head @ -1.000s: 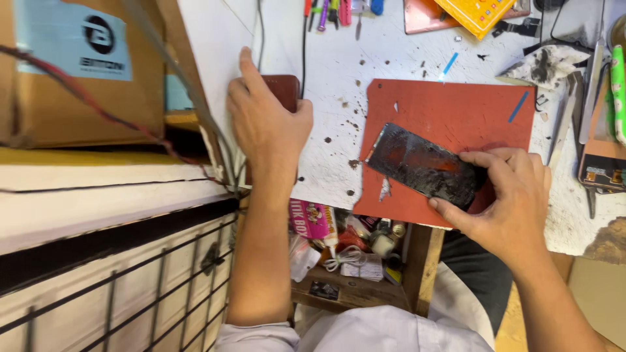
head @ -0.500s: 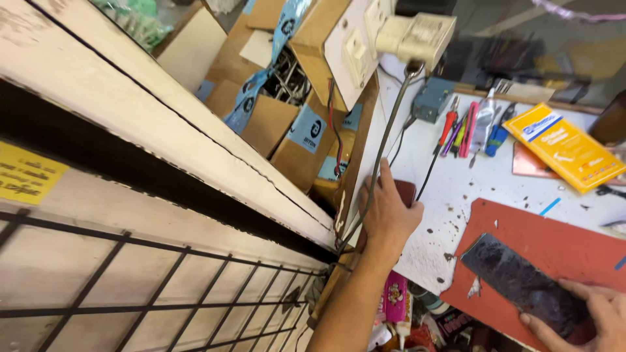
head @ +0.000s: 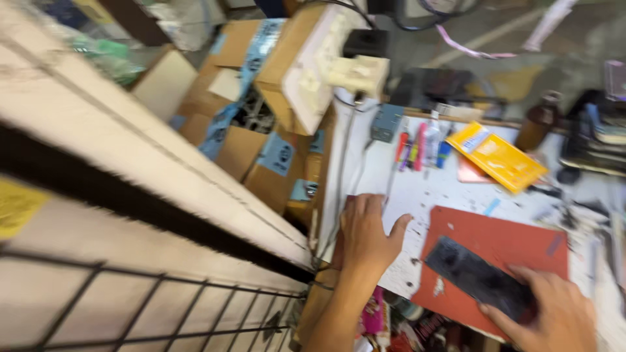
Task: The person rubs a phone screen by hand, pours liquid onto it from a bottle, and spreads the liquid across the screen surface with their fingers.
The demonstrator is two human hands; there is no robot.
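Two hands at a cluttered white surface, one steadying a dark phone panel on a red mat.

The dark phone panel (head: 479, 279) lies tilted on the red mat (head: 502, 244) at the lower right of the frame; the right hand (head: 554, 319) comes in from the bottom right corner, its fingers (head: 525, 277) closed on the panel's lower end. The left hand (head: 366, 233), at lower centre, lies flat and open on the white surface (head: 417, 195), fingers spread, holding nothing. Above the mat sit a yellow packet (head: 499, 160) and a row of coloured tools (head: 420, 146). Cardboard boxes (head: 261, 156) fill the upper centre; a wire grid (head: 130, 313) crosses the lower left, blurred.
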